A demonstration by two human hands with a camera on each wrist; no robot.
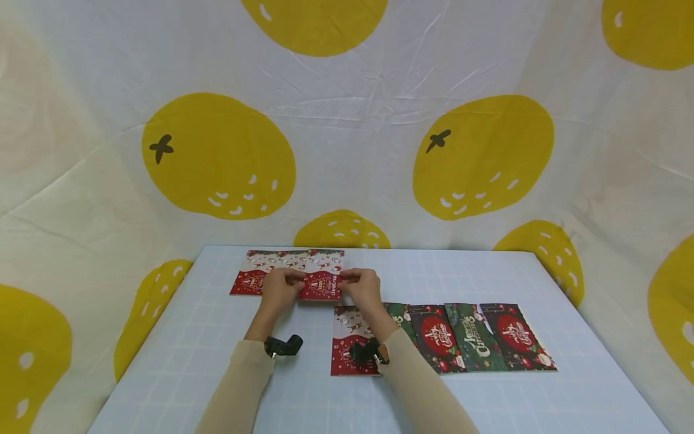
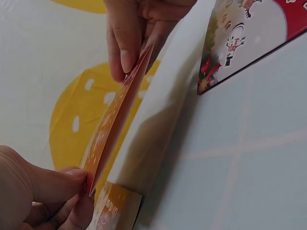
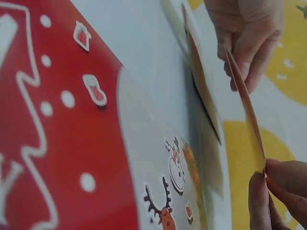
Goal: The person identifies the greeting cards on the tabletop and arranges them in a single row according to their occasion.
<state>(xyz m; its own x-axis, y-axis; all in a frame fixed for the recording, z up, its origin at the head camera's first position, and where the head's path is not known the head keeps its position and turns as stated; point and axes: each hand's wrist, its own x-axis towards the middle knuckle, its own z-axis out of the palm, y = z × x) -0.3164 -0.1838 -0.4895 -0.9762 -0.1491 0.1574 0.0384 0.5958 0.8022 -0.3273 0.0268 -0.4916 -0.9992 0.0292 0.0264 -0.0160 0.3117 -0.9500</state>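
Both hands hold one red-and-white Christmas card [image 1: 323, 274] by its opposite side edges. My left hand [image 1: 282, 292] pinches the left edge between thumb and fingers; my right hand [image 1: 362, 290] pinches the right edge. Seen side-on in the left wrist view, the card [image 2: 120, 115] is raised over the table, with a shadow below. Its folded leaves show as a thin edge in the right wrist view. Two matching cards [image 1: 252, 265] lie side by side at the back left, the nearer one partly covered by the left hand.
A front row of cards lies to the right: a red-and-white one [image 1: 344, 352] under the right wrist, then green cards [image 1: 472, 337] alternating with dark red ones [image 1: 515, 337]. A white cloth [image 1: 352, 138] with yellow fruit prints hangs behind the pale table [image 1: 162, 361].
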